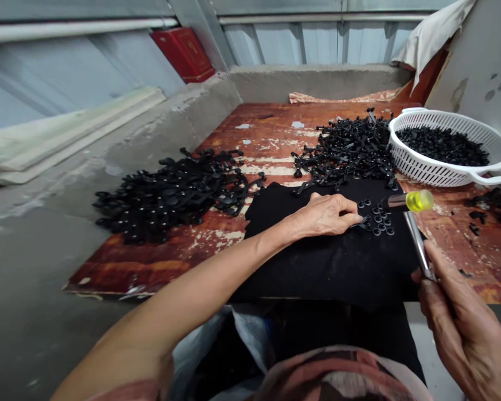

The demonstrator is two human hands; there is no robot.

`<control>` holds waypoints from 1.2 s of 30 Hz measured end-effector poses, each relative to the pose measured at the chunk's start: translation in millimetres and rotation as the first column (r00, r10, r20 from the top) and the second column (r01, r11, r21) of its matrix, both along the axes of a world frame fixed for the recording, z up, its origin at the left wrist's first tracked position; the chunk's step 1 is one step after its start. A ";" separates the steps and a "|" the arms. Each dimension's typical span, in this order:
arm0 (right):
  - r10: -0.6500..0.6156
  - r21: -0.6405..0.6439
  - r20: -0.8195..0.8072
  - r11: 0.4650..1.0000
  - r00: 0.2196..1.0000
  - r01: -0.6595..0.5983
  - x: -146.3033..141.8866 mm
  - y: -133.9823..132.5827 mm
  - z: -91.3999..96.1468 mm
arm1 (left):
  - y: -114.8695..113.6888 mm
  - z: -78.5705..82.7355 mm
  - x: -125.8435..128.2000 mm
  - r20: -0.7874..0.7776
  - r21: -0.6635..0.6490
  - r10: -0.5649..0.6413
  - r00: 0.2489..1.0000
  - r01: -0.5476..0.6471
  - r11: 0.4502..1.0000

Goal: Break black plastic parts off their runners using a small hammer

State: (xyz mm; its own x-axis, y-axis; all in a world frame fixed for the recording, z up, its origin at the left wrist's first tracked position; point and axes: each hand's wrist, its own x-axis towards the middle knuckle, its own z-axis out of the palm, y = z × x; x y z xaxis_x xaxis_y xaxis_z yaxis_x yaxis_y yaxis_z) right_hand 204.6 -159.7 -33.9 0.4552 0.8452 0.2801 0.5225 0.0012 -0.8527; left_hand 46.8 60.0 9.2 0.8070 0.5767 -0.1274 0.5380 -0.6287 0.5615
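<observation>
My left hand (327, 214) rests on a black cloth (317, 267) with its fingers pinched on a small black strap piece (364, 224), mostly hidden by the fingertips. Just beside these fingertips lie several small round black rings (382, 218) in loose rows. A hammer (418, 245) is gripped by its metal handle in my right hand (463, 323). Its head, with a clear yellow face (419, 200), is held above the right edge of the cloth, near the rings.
Heaped black strap pieces (179, 195) lie at the left; another pile (350, 150) sits behind the cloth. A white basket (434, 172) holds small black parts at the right. The worn red-brown table (271, 128) meets a low concrete wall (317, 81).
</observation>
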 end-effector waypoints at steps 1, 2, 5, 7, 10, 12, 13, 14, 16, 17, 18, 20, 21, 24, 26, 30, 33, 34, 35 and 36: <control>0.058 0.033 0.131 0.997 0.990 -0.063 1.2 3.8 1.8 | -0.5 0.7 0.2 -0.004 0.000 0.003 1.000 -0.003 1.000; 0.117 0.043 0.264 0.990 0.957 -0.133 2.4 7.7 2.6 | -0.9 1.5 0.4 -0.006 0.001 0.004 1.000 -0.004 1.000; 0.215 -0.010 0.446 0.972 0.869 -0.235 5.5 17.9 0.9 | -1.8 2.7 0.7 -0.005 0.001 0.007 1.000 -0.007 1.000; 0.234 -0.050 0.472 0.970 0.850 -0.239 5.9 21.9 -0.6 | -1.8 2.6 0.4 -0.006 -0.004 0.006 1.000 -0.006 1.000; 0.223 -0.073 0.487 0.974 0.844 -0.215 4.7 23.3 -0.6 | -1.9 2.1 -1.0 -0.002 -0.005 -0.019 1.000 0.019 1.000; 0.209 -0.071 0.503 0.977 0.838 -0.200 4.5 22.6 -0.2 | -2.8 2.6 -1.9 -0.002 -0.007 -0.041 0.999 0.041 0.999; 0.216 -0.076 0.512 0.976 0.832 -0.206 4.8 22.2 -0.1 | -3.5 3.3 -2.1 -0.004 -0.010 -0.050 0.999 0.050 0.999; 0.221 -0.080 0.519 0.974 0.825 -0.211 5.4 21.9 -0.2 | -4.2 4.3 -2.2 -0.008 -0.014 -0.055 0.998 0.055 0.998; 0.225 -0.087 0.528 0.974 0.819 -0.211 7.2 21.6 -0.2 | -5.4 6.9 -1.7 -0.026 -0.018 -0.047 0.999 0.046 0.999; 0.231 -0.094 0.531 0.972 0.815 -0.214 8.1 21.3 0.2 | -5.8 8.3 -1.3 -0.039 -0.017 -0.037 0.999 0.036 0.999; 0.239 -0.100 0.536 0.970 0.810 -0.221 8.8 20.7 1.1 | -5.9 9.6 -0.9 -0.053 -0.014 -0.024 0.998 0.024 1.000; 0.252 -0.094 0.554 0.966 0.793 -0.241 9.6 18.7 4.5 | -5.6 11.5 -0.1 -0.078 -0.013 -0.007 0.997 0.006 1.000; 0.255 -0.077 0.566 0.963 0.784 -0.258 9.6 17.2 6.8 | -5.3 12.1 0.2 -0.087 -0.015 -0.003 0.996 0.002 1.000; 0.195 0.021 0.602 0.965 0.775 -0.260 9.5 13.2 12.7 | -4.2 12.6 1.0 -0.106 -0.020 -0.004 0.994 0.002 1.000; 0.147 0.060 0.617 0.971 0.773 -0.232 10.5 12.5 13.7 | -4.0 13.0 1.6 -0.113 -0.021 -0.007 0.994 0.005 1.000; 0.251 -0.078 0.641 0.962 0.725 -0.263 14.1 14.6 11.7 | -4.1 15.2 2.5 -0.132 -0.026 0.006 0.991 -0.009 1.000; 0.205 -0.024 0.626 0.969 0.752 -0.244 12.5 13.7 13.5 | -3.4 15.2 2.3 -0.128 -0.030 0.013 0.992 -0.017 0.999; 0.154 0.029 0.625 0.975 0.766 -0.219 11.5 13.3 14.5 | -3.1 14.6 2.2 -0.122 -0.029 0.011 0.992 -0.015 0.999; 0.121 0.063 0.631 0.976 0.766 -0.206 10.6 13.3 15.3 | -2.8 13.8 2.1 -0.117 -0.028 0.007 0.993 -0.010 1.000; 0.118 0.063 0.643 0.977 0.757 -0.205 10.1 13.7 15.7 | -2.6 12.8 2.0 -0.111 -0.024 0.005 0.994 -0.008 1.000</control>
